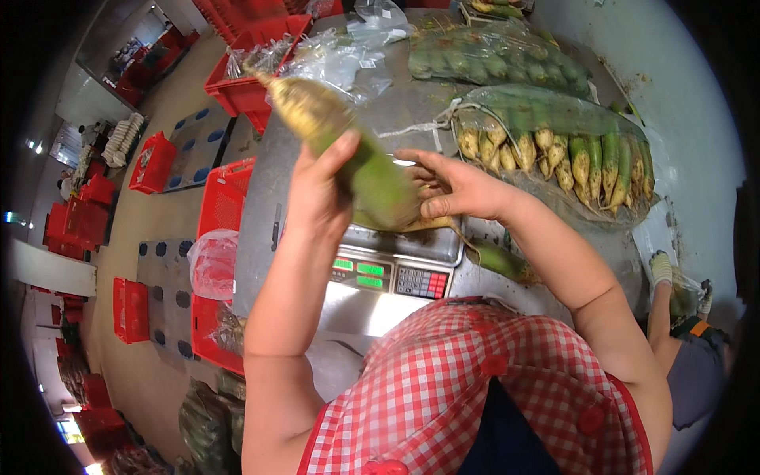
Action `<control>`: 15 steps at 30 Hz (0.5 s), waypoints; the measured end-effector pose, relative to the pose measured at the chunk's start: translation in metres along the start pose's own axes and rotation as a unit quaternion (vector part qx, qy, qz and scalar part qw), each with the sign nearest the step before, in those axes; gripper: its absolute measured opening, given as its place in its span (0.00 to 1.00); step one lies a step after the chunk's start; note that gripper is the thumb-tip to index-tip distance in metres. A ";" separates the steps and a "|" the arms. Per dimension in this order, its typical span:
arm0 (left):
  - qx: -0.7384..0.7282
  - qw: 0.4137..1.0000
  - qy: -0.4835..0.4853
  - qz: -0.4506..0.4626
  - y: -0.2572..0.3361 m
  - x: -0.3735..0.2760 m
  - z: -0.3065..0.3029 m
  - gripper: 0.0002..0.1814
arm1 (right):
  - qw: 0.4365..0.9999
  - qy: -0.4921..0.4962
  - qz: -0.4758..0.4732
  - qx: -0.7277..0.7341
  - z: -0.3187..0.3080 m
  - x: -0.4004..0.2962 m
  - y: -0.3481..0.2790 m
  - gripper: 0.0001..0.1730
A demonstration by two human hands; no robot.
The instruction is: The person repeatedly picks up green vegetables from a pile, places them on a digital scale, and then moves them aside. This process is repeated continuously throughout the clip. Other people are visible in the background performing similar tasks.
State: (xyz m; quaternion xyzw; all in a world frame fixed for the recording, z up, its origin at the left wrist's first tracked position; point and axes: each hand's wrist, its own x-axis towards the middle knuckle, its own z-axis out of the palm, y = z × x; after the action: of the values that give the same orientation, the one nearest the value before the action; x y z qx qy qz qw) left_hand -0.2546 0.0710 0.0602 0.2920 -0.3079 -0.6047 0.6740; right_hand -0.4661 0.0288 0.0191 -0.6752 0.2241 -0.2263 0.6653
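My left hand [323, 184] grips a large green radish [356, 148], blurred, with its pale root pointing up and left. It is held above a digital price scale [395, 279]. My right hand [460, 184] is close to the radish's green end, its fingers curled apart and partly in shadow; I see nothing held in it. Under the hands, at least one more radish lies across the scale's metal pan [386, 243], mostly hidden. Another green radish [502, 261] lies on the table just right of the scale, below my right forearm.
An open plastic bag of radishes [552, 136] lies to the right, a second full bag [499, 59] behind it. Clear plastic bags [332, 53] lie at the table's far left. Red crates [222, 208] stand along the left edge. A gloved person [694, 350] works at the far right.
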 end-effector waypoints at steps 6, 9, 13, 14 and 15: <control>0.124 0.973 -0.167 -0.095 -0.036 0.018 0.018 0.26 | 0.966 0.168 -0.035 0.192 -0.004 -0.050 0.008 0.40; 0.307 0.932 -0.186 -0.058 -0.030 0.031 -0.013 0.29 | 0.954 0.254 -0.027 0.155 -0.030 -0.099 0.026 0.45; 0.471 0.873 -0.122 -0.042 -0.028 0.035 -0.063 0.31 | 0.909 0.398 0.043 0.114 -0.062 -0.165 0.067 0.40; 0.500 0.857 -0.118 -0.039 -0.032 0.036 -0.076 0.31 | 0.902 0.410 0.070 0.114 -0.070 -0.184 0.078 0.40; 0.528 0.841 -0.114 -0.038 -0.035 0.035 -0.084 0.32 | 0.894 0.422 0.098 0.114 -0.077 -0.202 0.089 0.40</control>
State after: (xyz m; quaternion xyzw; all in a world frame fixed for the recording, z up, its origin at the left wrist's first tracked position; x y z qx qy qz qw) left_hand -0.2095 0.0342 -0.0179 0.5443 -0.6439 -0.4041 0.3547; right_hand -0.6736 0.0883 -0.0703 -0.4107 0.5213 -0.4477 0.5992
